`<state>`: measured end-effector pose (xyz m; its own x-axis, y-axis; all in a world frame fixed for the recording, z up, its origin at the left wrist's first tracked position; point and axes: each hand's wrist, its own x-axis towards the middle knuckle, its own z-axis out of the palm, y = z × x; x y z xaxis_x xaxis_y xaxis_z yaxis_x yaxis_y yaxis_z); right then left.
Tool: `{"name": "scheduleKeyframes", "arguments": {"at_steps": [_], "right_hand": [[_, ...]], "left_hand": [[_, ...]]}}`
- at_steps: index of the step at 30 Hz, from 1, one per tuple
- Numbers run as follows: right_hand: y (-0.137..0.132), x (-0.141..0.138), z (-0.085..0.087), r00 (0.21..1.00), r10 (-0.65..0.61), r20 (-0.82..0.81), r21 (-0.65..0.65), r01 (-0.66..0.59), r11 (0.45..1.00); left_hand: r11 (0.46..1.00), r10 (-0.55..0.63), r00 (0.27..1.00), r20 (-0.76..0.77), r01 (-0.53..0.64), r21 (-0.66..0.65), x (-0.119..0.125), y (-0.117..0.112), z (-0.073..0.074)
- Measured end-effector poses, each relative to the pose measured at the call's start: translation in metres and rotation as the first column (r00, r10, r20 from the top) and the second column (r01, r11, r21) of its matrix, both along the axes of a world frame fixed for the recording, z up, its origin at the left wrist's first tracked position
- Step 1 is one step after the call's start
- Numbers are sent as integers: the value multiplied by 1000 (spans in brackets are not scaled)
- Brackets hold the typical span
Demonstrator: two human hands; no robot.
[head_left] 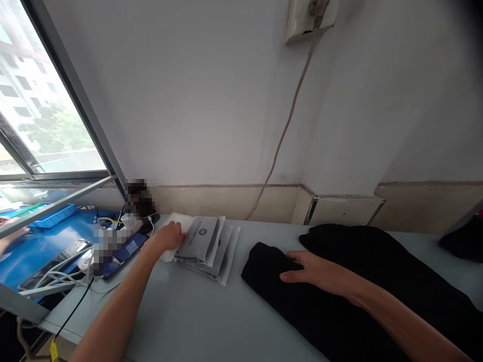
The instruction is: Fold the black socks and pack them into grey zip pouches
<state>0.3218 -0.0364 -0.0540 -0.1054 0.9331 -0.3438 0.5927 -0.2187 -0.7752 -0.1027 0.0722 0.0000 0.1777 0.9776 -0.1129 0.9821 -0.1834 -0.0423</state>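
My left hand [171, 237] has its fingers curled on the left side of a small stack of flat packets. They close on the top grey packet [199, 239], which has dark lettering and a round logo in a clear sleeve. More grey packets [226, 254] with pale borders lie under it, slightly fanned out to the right. On a folded black cloth item [279, 291] rests my right hand [304, 267], thumb and forefinger apart; its other fingers are partly hidden. Just behind lies a second black cloth item [362, 246], and the right forearm crosses over the cloth.
A phone [124, 256] and tangled white cables [62, 274] lie at the left, by a metal frame [90, 188]. Beyond it are a blue surface with a blue tray [56, 216] and another person's hand [11, 236]. A cord [290, 118] hangs from a wall socket [311, 20].
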Motion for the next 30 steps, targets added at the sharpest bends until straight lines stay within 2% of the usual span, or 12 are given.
{"name": "scheduleKeyframes", "arguments": {"at_steps": [4,11,15,19,21,24,26,28,30], "right_hand": [[0,5,-6,999,-11,-46,-26,10,1000],[-2,2,-3,997,-17,-77,-7,16,1000],[-7,-6,14,990,-28,-136,-67,19,998],[-15,-12,41,951,27,-307,-218,-97,971],[-19,-12,51,935,71,-349,-228,-158,961],[-25,-13,59,870,187,-456,-178,-296,939],[-30,-17,59,791,221,-570,-101,-334,937],[-34,-26,58,731,195,-654,-47,-296,954],[-38,-36,57,707,143,-693,-44,-240,970]], "left_hand": [[1000,20,1000,-22,-20,-10,-1,4,-13],[1000,21,999,-31,-21,1,4,1,-16],[996,42,999,-14,-41,74,11,-4,-3],[979,43,998,44,-51,197,32,-24,24],[976,-29,995,92,9,217,49,-42,37],[964,-222,940,260,171,206,78,-74,47],[952,-305,894,329,271,144,97,-91,47],[929,-357,844,400,367,57,113,-101,42],[908,-351,802,484,417,-32,125,-106,35]]}}
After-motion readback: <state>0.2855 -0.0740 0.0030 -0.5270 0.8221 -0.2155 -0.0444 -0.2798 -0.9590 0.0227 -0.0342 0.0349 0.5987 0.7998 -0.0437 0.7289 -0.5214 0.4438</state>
